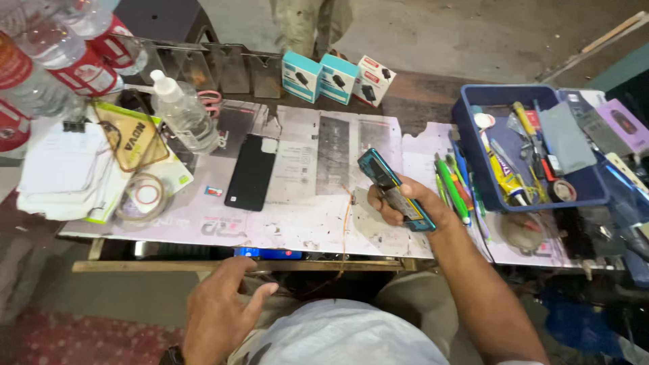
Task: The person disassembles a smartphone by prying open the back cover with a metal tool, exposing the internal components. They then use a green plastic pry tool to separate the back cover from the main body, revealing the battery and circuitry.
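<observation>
— What is the left hand (218,312) doing?
— It hangs low at the near edge of the counter (318,223), below the tabletop. Its fingers (233,267) are loosely spread and slightly curled, holding nothing, with the tips just under the wooden front rail (203,265).
— And on the counter above it?
— At the far left stand plastic water bottles (64,57) with red labels, then a stack of white papers (57,172), a yellow diamond-shaped card (132,138), a roll of clear tape (142,196) and a small clear squeeze bottle (181,108). A black phone (251,172) lies flat, face down, near the middle left.
— Further back?
— Three small boxes (337,78), two teal and one white, stand at the far edge.
— The right hand?
— The right hand (405,203) is raised over the counter, right of centre. Its fingers (385,203) are wrapped around a teal-edged phone (392,186), held tilted on its edge, thumb along the near side.
— What is beside it?
— Just right lie green and red pens (451,186), and then a blue tray (473,145) full of tools and glue tubes.
</observation>
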